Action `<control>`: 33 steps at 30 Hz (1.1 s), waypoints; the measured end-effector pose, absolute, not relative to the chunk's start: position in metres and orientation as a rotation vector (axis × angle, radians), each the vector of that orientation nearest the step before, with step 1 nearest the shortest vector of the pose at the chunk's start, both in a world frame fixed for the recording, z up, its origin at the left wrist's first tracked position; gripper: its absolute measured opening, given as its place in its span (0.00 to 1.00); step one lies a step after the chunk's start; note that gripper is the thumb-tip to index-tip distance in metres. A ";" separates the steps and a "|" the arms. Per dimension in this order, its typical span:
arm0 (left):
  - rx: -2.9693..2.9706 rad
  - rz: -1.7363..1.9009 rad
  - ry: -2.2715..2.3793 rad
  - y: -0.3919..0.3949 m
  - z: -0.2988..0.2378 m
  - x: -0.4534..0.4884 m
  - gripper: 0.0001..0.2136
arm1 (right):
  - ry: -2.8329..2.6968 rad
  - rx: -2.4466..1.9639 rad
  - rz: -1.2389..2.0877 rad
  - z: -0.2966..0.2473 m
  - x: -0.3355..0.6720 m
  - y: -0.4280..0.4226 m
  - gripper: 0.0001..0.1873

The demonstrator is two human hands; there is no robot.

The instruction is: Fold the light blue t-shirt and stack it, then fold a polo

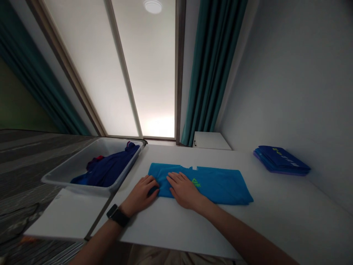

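Note:
A bright blue shirt [220,184] lies folded into a long strip on the white table [171,232], with a small green print near its middle. At its left end is my left hand [142,195], with fingers and thumb curled round the cloth edge and a dark watch on the wrist. My right hand [186,189] rests flat on the shirt just left of the print, fingers stretched out. Part of the cloth is hidden under both hands.
To the left, a translucent plastic bin [77,186] holds loose dark blue clothes [110,169]. A stack of folded blue and purple clothes [284,160] sits at the table's right, near the wall [298,73]. A white cabinet [211,140] stands beyond the far edge.

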State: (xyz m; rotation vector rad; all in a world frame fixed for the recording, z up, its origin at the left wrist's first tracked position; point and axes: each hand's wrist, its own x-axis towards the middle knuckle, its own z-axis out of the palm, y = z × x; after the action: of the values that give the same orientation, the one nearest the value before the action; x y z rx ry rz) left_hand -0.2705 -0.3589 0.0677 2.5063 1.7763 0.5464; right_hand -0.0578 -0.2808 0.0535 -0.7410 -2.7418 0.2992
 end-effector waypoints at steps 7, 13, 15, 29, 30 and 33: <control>2.489 0.562 1.796 -0.359 0.067 -0.268 0.02 | -2.695 -1.080 0.397 0.042 -0.093 -0.282 0.32; 2.421 0.630 1.722 -0.365 0.073 -0.265 0.06 | -2.738 -1.027 0.359 0.037 -0.082 -0.282 0.34; 2.299 0.782 1.720 -0.367 0.075 -0.267 0.08 | -2.762 -0.964 0.357 0.038 -0.070 -0.279 0.33; 2.162 0.727 2.062 -0.287 0.056 -0.307 0.15 | -2.901 -0.674 0.367 0.038 -0.031 -0.265 0.30; 2.170 0.688 2.061 -0.280 0.055 -0.308 0.14 | -2.900 -0.682 0.378 0.039 -0.032 -0.266 0.30; 2.187 0.671 2.040 -0.268 0.053 -0.311 0.13 | -2.883 -0.717 0.439 0.044 -0.032 -0.267 0.30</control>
State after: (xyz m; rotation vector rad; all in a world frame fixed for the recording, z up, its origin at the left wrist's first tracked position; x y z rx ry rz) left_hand -0.3107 -0.2677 0.0527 2.1873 2.0404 0.6706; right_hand -0.0317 -0.2667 0.0440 -0.7172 -2.8826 0.4394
